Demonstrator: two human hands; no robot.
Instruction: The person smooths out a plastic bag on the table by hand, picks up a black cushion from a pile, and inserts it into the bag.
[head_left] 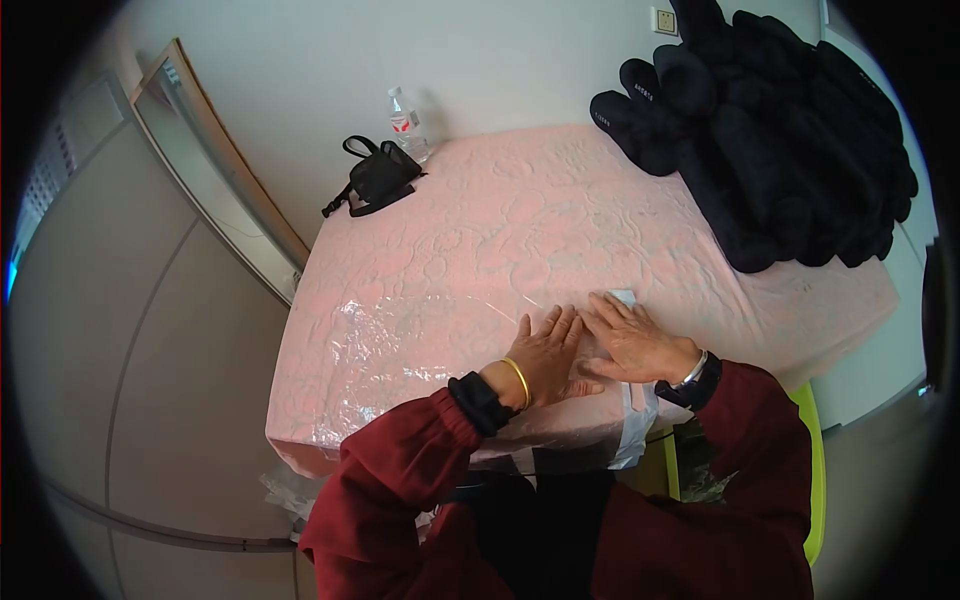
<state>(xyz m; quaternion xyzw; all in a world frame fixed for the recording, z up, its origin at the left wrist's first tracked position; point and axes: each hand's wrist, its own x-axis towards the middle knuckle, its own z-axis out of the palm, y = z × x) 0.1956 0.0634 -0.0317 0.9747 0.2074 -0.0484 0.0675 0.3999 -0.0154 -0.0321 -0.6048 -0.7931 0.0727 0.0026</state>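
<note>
A clear, shiny plastic bag [385,345] lies flat and wrinkled along the near side of a surface spread with a pink patterned cover [480,220]. A whitish strip [632,430] runs down its right end, and the lower part hangs over the near edge. My left hand [548,352] is pressed flat on the plastic, fingers stretched out and thumb pointing right. Close against it, my right hand [635,342] also rests palm down, its fingers extended toward the upper left over the whitish strip. Neither hand grips anything.
A big heap of soft black rounded pieces [770,150] covers the back right. At the back left stand a plastic bottle [405,125] and a black bag with straps [380,178]. A framed mirror [215,150] leans at left; a lime-green container [815,490] is below right.
</note>
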